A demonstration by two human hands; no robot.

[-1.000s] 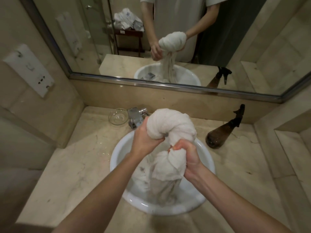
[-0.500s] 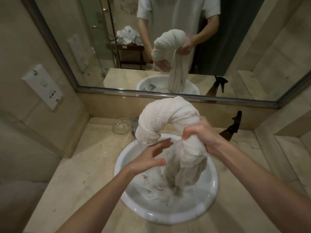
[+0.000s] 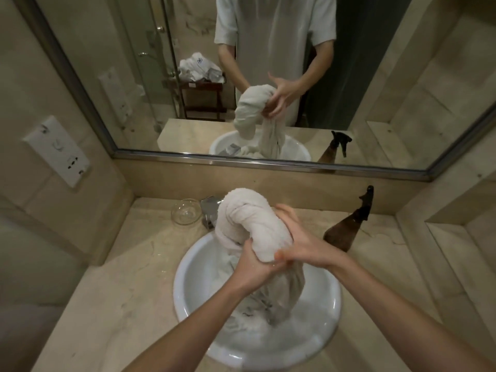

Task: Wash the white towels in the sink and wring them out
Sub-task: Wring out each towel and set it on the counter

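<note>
We held the white towel (image 3: 249, 221) above the round white sink (image 3: 188, 277), twisted into a thick looping roll whose upper bend rose toward the mirror (image 3: 268, 76) while its lower end hung down into the basin. Our left hand (image 3: 253, 267) was clamped from below on the towel where the roll narrowed, fingers curled up around the cloth. Our right hand (image 3: 300, 240) gripped the same roll from the right side, fingers wrapped over its top and thumb tucked under, so the two hands met and touched at the thumbs. Below our grip the towel trailed in wet grey folds onto more white cloth (image 3: 241, 315) lying soaked in the bottom of the sink; how many towels made up that heap we could not tell. The sink sat in a beige marble counter (image 3: 102, 291). At the back of the counter, just left of the raised towel, stood a small clear glass bowl (image 3: 186, 212), and beside it the chrome tap (image 3: 209, 210), partly hidden by the towel. A brown spray bottle (image 3: 346, 229) with a black trigger head stood leaning to the right of the sink, close to our right wrist but apart from it. A white socket plate (image 3: 56, 150) was fixed on the left wall
</note>
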